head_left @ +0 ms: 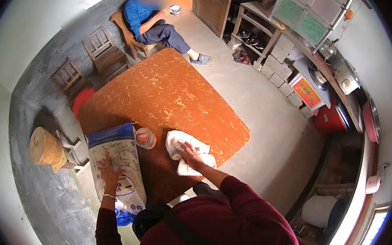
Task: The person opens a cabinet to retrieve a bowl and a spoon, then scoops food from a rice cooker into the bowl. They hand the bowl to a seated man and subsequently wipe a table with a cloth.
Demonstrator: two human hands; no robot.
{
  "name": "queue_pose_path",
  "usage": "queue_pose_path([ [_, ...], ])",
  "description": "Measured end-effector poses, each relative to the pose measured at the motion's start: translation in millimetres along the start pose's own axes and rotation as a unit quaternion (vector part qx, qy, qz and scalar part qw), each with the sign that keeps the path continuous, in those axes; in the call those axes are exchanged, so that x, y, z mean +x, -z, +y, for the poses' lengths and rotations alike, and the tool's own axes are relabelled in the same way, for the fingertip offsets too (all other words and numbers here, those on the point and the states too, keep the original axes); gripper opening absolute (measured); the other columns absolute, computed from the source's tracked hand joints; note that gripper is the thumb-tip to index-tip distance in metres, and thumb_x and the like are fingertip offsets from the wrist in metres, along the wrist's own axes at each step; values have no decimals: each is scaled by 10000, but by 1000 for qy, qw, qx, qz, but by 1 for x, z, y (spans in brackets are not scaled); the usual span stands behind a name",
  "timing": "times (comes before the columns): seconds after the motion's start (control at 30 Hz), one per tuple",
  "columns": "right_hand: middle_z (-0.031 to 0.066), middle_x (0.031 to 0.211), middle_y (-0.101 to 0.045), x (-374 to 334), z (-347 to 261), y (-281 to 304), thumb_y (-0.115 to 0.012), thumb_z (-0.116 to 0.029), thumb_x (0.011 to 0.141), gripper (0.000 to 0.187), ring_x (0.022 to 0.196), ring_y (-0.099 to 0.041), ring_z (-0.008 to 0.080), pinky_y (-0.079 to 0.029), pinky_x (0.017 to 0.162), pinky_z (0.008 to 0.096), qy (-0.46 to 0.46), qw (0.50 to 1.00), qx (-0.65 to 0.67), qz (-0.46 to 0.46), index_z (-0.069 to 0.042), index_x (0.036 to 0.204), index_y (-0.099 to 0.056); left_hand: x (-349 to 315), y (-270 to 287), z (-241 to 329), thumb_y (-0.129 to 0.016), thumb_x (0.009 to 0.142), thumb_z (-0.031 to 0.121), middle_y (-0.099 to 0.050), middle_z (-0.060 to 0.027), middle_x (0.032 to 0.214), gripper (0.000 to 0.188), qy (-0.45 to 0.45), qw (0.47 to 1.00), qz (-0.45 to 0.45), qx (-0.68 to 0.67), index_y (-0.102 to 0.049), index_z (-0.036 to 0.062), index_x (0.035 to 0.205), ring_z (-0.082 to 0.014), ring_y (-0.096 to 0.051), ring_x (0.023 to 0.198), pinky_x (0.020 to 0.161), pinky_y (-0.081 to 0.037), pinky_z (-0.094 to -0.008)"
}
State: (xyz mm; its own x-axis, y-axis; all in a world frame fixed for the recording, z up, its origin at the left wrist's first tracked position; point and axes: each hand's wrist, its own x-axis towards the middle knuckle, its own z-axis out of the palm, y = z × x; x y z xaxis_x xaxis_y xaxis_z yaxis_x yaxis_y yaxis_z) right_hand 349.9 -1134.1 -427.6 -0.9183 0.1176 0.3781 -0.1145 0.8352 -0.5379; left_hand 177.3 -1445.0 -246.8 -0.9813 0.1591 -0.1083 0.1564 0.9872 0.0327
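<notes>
Under my right hand (pixel 190 156) lies a bunched white cloth (pixel 197 143) near the right corner of the brown marbled table (pixel 161 92). The fingers of that hand are spread and pressed down on the cloth. My left hand (pixel 108 171), fingers apart, rests on a large white patterned sack (pixel 126 188) with a blue end. The sack lies over the table's near left edge. Between the sack and the cloth stands a clear jar with a reddish top (pixel 145 138).
A person in blue (pixel 142 19) sits beyond the table, holding a bowl (pixel 175 10). Wooden chairs (pixel 104 53) and a red stool (pixel 83 100) line the left side. A wooden bucket (pixel 46 146) stands at the lower left. A counter with a rice cooker (pixel 347 77) runs along the right.
</notes>
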Motion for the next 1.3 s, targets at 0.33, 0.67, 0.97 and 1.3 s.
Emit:
queue_pose_path([
  [0.33,123,1364,-302,17,114,68,-716,-352,604,667,1250,-254,416,-163,1017,599,-212,955,-196,68,-203,1207,-471,3,-7,-6,-847,472,249,-221,-334,1341,1191,-1,1000,7,7,-113,277,1410,-542,-327,1168,897,-416,-463],
  [0.67,216,1191,-423,-95,113,97,-585,-184,722,365,1158,-335,423,-224,1005,564,-248,897,-268,248,-124,1077,-528,3,-9,-4,-859,431,281,-221,-340,1337,1214,1,1000,16,9,-136,276,1407,-551,-322,1167,862,-442,-473],
  [0.97,140,1349,-329,-79,-34,32,-526,-175,788,357,1239,-308,355,-206,1056,447,27,997,-19,-70,-137,1143,-545,6,-16,-6,-863,434,285,-195,-341,1346,1221,-15,999,30,-1,-122,292,1405,-546,-330,1161,839,-452,-491],
  [1.3,115,1316,-393,-55,-65,-27,-519,-198,789,320,1201,-359,342,-259,1025,442,189,973,49,-124,-204,1104,-575,3,-14,-8,-845,477,320,-222,-345,1316,1159,-32,998,44,17,-142,268,1397,-551,-351,1136,836,-454,-490],
])
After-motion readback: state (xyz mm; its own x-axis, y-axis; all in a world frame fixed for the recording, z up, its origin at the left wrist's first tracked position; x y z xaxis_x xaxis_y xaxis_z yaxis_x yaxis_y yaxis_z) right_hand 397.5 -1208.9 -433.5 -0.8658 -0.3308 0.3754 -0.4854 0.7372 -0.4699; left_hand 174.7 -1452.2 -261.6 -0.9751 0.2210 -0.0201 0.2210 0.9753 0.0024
